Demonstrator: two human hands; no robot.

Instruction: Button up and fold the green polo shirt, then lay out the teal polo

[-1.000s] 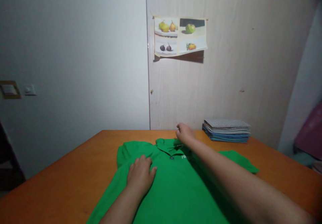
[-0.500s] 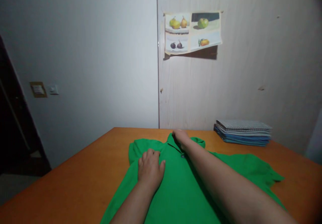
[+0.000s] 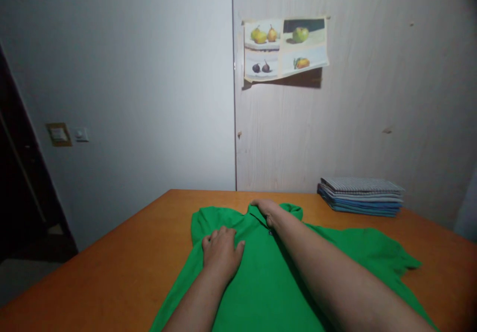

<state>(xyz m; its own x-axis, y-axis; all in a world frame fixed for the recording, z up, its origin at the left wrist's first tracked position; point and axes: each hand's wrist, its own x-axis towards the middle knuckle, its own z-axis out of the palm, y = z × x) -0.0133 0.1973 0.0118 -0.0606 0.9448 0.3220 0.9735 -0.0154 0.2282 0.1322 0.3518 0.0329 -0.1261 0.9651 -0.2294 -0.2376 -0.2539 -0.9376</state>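
A green polo shirt [image 3: 257, 277] lies spread out on the table, its collar at the far end and one short sleeve reaching to the right. My left hand [image 3: 221, 250] rests palm down on the left chest of the shirt, fingers spread and slightly bent. At the collar [image 3: 292, 209], my right hand [image 3: 267, 211] is closed on the cloth at the left part of the neckline. Its fingertips are mostly hidden behind the hand. Below it, a small dark button [image 3: 270, 232] shows beside the forearm, which crosses the right chest.
An orange-brown wooden table [image 3: 108, 262] carries the shirt. A stack of folded cloths [image 3: 360, 197], striped on top and blue below, sits at the back right. Behind stands a wall with a fruit picture [image 3: 285, 48]; switches [image 3: 58, 134] are at left.
My right hand has moved slightly lower at the collar, and the raised collar edge has come down with it. My left hand has slid a little toward me on the shirt.
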